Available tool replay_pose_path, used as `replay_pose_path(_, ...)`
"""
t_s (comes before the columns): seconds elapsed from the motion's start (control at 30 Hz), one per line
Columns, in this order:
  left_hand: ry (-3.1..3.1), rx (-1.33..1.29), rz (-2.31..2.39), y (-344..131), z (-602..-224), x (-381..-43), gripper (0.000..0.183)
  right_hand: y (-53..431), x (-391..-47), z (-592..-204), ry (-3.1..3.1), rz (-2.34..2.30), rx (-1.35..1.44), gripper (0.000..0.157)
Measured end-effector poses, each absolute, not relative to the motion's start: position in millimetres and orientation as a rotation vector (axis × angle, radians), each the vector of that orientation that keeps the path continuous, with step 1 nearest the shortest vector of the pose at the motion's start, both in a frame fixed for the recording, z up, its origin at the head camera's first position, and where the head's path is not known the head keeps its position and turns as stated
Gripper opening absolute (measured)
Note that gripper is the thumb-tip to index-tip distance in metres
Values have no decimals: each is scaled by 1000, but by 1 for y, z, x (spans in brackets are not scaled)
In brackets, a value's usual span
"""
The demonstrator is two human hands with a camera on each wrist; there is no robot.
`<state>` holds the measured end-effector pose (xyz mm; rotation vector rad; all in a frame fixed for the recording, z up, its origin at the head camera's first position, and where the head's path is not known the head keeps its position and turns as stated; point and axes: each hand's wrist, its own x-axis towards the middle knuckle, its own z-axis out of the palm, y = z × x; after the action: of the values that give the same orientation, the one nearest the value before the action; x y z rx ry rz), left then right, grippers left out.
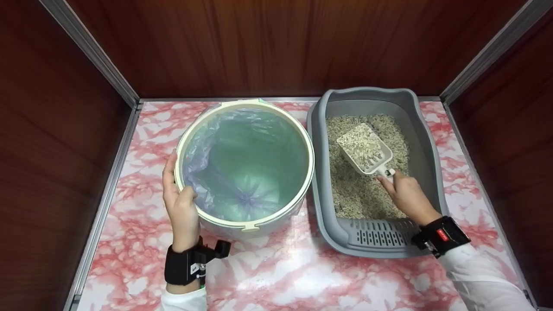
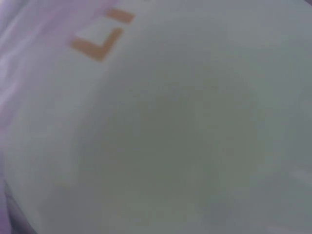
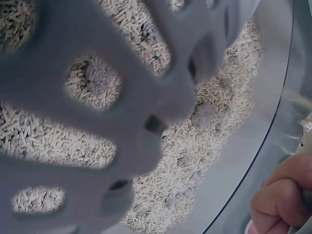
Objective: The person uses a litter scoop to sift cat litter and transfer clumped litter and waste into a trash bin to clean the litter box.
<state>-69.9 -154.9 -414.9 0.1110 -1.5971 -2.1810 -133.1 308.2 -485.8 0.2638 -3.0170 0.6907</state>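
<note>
My left hand [image 1: 181, 207] holds the left side of a round trash bin [image 1: 310, 151], thumb over the cream rim and fingers along the outside. A thin purple bag [image 1: 248, 201] lines the bin. My right hand [image 1: 408, 192] grips the handle of a white litter scoop [image 1: 380, 168], heaped with pale pellets. The scoop is over the litter [image 1: 363, 203] in a grey litter box [image 1: 322, 172]. In the right wrist view, the hand's curled fingers [image 3: 280, 200] show at the right edge, while the scoop's head is out of frame. Darker clumps [image 3: 202, 116] lie among the pellets.
The litter box's slotted front ledge [image 1: 380, 233] sits under my right wrist. Bin and box stand side by side on a red-and-white marbled surface [image 1: 276, 268]. Dark wood panels [image 1: 276, 47] with metal edging enclose the back and both sides.
</note>
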Motion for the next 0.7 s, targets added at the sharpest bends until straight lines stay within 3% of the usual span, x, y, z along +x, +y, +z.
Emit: replay_pose_path(0.7,-1468,123,-2274,-151,-415,-70,82,307,-133,-481,-2804,733,114,37)
